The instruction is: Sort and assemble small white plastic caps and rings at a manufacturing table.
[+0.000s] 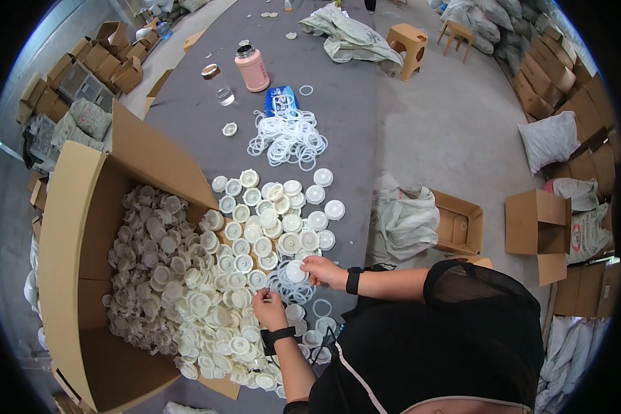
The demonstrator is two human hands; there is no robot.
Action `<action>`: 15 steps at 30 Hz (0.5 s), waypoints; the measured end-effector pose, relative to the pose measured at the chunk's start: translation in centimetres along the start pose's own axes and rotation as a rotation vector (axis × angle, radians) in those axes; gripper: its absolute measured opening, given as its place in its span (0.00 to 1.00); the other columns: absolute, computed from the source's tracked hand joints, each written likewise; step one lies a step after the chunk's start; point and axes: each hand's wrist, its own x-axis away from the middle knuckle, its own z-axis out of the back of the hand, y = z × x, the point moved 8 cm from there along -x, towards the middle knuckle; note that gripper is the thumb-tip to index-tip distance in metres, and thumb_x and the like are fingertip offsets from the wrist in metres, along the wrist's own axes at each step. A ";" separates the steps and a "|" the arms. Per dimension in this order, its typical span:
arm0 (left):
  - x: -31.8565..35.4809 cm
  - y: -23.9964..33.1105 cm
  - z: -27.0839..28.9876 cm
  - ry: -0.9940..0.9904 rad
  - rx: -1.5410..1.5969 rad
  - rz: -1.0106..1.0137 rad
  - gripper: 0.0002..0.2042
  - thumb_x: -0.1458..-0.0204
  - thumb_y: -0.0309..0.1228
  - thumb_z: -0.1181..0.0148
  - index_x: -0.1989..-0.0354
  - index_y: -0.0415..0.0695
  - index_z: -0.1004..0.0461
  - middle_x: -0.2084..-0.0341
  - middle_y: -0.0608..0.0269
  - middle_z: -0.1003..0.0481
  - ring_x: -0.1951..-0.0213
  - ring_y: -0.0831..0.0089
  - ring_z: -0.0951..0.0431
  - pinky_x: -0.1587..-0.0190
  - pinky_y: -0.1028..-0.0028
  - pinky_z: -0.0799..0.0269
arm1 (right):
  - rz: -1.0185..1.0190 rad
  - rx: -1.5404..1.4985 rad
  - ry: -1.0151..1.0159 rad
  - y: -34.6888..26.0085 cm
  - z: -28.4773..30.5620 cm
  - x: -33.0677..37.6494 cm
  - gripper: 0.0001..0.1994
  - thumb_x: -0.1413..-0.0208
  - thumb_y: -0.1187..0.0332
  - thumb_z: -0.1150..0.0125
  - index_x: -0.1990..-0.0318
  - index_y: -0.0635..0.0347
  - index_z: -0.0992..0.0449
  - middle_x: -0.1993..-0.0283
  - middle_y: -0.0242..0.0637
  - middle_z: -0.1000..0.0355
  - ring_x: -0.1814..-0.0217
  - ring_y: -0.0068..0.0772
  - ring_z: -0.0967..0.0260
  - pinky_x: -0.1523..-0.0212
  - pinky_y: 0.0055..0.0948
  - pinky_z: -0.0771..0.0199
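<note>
The right hand (326,272) has its grip pinched on a white cap (296,271), held over a small heap of pale rings (300,294) near the right edge of the table (348,138). The left hand (272,313) is at the border of that heap and the caps; its fingertips are too small to tell whether they are together on something or apart. A lone ring (322,308) lies just beside the heap, closer to the right edge.

Beyond the hands, toward the far end, single caps (317,221) lie spread along the right side, smooth faces mostly up. I would judge these the finished ones (whether any carries a ring cannot be made out). Much more looks left: toward the left edge a deep pile of caps (152,276) fills and spills from a tipped cardboard box (62,255). Farther up the table, a larger heap of rings (286,140) lies against a blue packet (281,99), seemingly stock yet to be used.
</note>
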 end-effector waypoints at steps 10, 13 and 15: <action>3.6 4.5 1.0 0.236 1.013 0.424 0.03 0.58 0.21 0.46 0.74 0.40 0.33 0.76 0.65 0.30 0.77 0.80 0.31 0.75 0.83 0.35 | -0.026 -0.101 -0.124 0.8 -1.9 2.7 0.08 0.52 0.63 0.48 0.70 0.55 0.37 0.78 0.27 0.38 0.80 0.19 0.37 0.82 0.16 0.40; 3.1 7.5 2.6 0.167 0.492 -0.004 0.04 0.60 0.20 0.46 0.74 0.39 0.33 0.74 0.61 0.29 0.73 0.72 0.29 0.68 0.77 0.33 | -0.050 -0.210 -0.183 0.9 -2.4 3.2 0.07 0.51 0.63 0.48 0.69 0.54 0.37 0.79 0.26 0.38 0.80 0.19 0.37 0.82 0.16 0.40; 3.5 9.9 3.4 0.142 0.315 -0.181 0.05 0.61 0.19 0.46 0.74 0.39 0.32 0.74 0.59 0.29 0.71 0.68 0.29 0.66 0.74 0.34 | -0.037 -0.318 -0.230 0.7 -2.7 3.4 0.07 0.51 0.63 0.49 0.70 0.53 0.37 0.77 0.26 0.39 0.78 0.20 0.37 0.81 0.17 0.40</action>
